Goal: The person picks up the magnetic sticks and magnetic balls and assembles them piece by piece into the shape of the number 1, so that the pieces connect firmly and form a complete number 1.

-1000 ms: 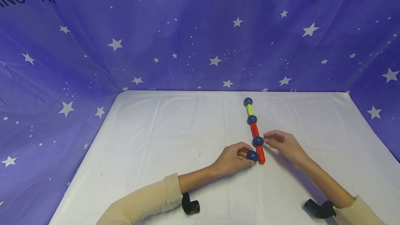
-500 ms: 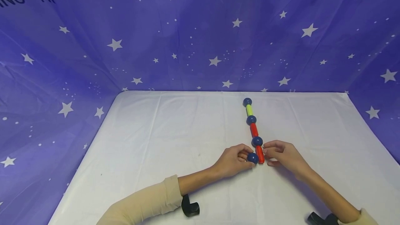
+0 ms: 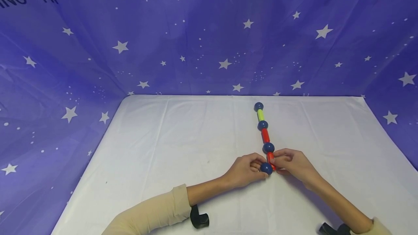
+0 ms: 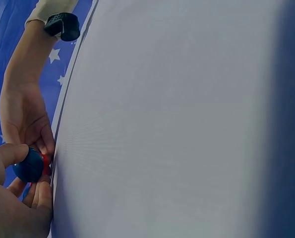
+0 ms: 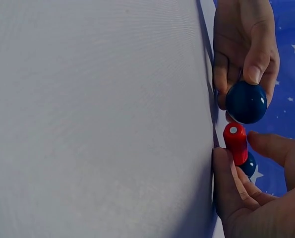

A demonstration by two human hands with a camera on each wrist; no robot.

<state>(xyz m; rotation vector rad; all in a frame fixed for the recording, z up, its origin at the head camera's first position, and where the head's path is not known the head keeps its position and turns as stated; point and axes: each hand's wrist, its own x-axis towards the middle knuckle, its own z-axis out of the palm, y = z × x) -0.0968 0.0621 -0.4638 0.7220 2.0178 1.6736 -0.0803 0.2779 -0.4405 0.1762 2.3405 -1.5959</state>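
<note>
My left hand (image 3: 241, 171) pinches a loose blue ball (image 3: 266, 168) between thumb and fingers, just beside the near end of a line of rods and balls. My right hand (image 3: 295, 164) holds the nearest red rod (image 3: 270, 156) between thumb and fingers. In the right wrist view that red rod (image 5: 235, 144) shows a silvery disc in its end, close to the held blue ball (image 5: 246, 102) with a small gap. Beyond it run a blue ball (image 3: 268, 147), a second red rod (image 3: 265, 135), another blue ball (image 3: 262, 125), a yellow-green rod (image 3: 260, 115) and a far blue ball (image 3: 258, 106).
A white cloth (image 3: 183, 137) covers the table. Purple star-printed sheets (image 3: 202, 39) rise behind it and along both sides. Black curved wrist mounts (image 3: 200, 218) sit at both forearms, low over the table.
My right hand has come from beside the third ball toward me and taken hold of the nearest red rod. My left hand has shifted slightly nearer with the blue ball, toward that rod's end.
</note>
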